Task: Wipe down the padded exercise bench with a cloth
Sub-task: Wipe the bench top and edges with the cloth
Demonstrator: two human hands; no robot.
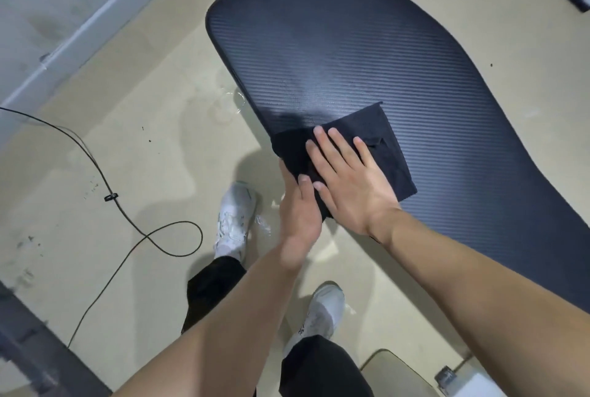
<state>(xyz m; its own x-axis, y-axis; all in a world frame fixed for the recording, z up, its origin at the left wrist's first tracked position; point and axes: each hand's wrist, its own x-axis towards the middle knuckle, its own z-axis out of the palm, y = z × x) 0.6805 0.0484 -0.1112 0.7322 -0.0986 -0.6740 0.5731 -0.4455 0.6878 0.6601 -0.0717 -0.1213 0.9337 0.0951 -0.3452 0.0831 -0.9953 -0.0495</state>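
Note:
The padded exercise bench (367,55) is a long dark pad with a ribbed, carbon-like surface, running from the top centre to the right edge. A black cloth (388,138) lies on its near left edge and hangs slightly over the side. My right hand (351,179) presses flat on the cloth with fingers spread. My left hand (300,211) grips the cloth's hanging edge at the side of the bench, thumb on top. A sheen on the pad lies just beyond the cloth.
A black cable (127,214) loops across the beige floor at left. Wet patches (228,103) sit on the floor beside the bench. My two white shoes (234,221) stand below the bench edge. A grey wall base (79,35) runs along the upper left.

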